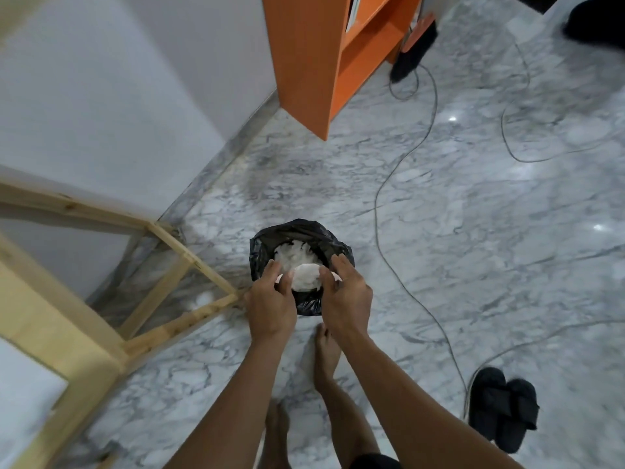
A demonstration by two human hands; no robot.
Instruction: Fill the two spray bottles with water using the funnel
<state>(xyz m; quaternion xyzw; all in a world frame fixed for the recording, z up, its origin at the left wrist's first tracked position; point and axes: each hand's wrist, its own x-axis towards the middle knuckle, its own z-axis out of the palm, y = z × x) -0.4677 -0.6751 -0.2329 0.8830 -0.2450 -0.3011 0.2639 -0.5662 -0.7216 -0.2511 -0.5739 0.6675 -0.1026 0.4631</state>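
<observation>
Both hands over bin (301, 252) — left hand (270, 299) and right hand (345, 299) pinch white wad (306, 275); no bottles, funnel visible — progress can't be judged

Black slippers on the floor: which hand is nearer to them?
Right. The right hand is over the bin's right rim, on the same side as the slippers; the left hand is over the left rim, farther away.
</observation>
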